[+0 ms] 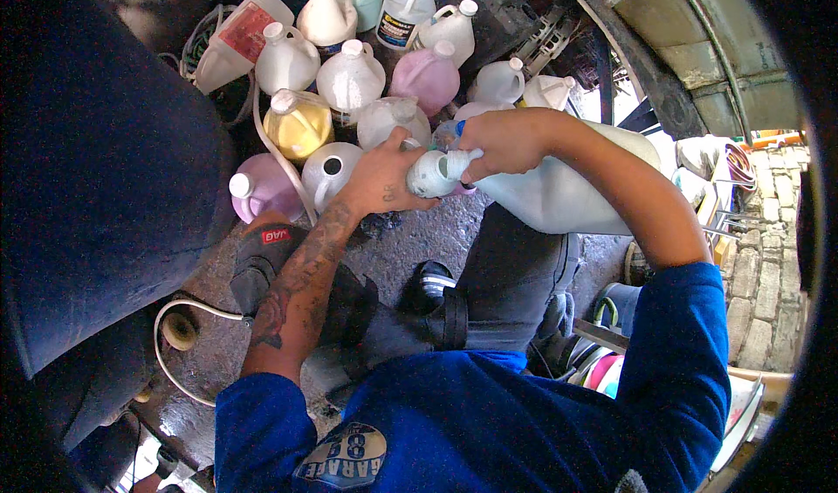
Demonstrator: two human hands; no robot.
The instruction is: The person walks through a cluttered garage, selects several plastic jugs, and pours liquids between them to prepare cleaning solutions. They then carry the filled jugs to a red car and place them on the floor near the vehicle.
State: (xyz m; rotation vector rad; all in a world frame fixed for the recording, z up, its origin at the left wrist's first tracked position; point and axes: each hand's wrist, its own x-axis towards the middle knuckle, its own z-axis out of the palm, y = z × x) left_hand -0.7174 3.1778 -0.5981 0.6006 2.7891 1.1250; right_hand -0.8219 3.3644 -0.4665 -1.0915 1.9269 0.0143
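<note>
Observed: both hands engaged, near one another. The left hand (384, 177) is clamped around a small container (427, 177), which sits above the floor (423, 242), its mouth toward the right. The right hand (504, 146) is closed on the neck end of a large jug (559, 192), tipped on its side and held over the person's knee. A pale spout (463, 162) at the right hand's fingers sits at the container's mouth; I cannot tell whether the two touch, nor whether liquid is running.

Beyond the hands, jugs crowd the floor. A yellow jug (298, 132) stands among white ones, capped. An uncapped jug (325, 182) shows a dark round opening just beside the left hand. A white hose (271, 140) runs between it and a pink jug (272, 189).
</note>
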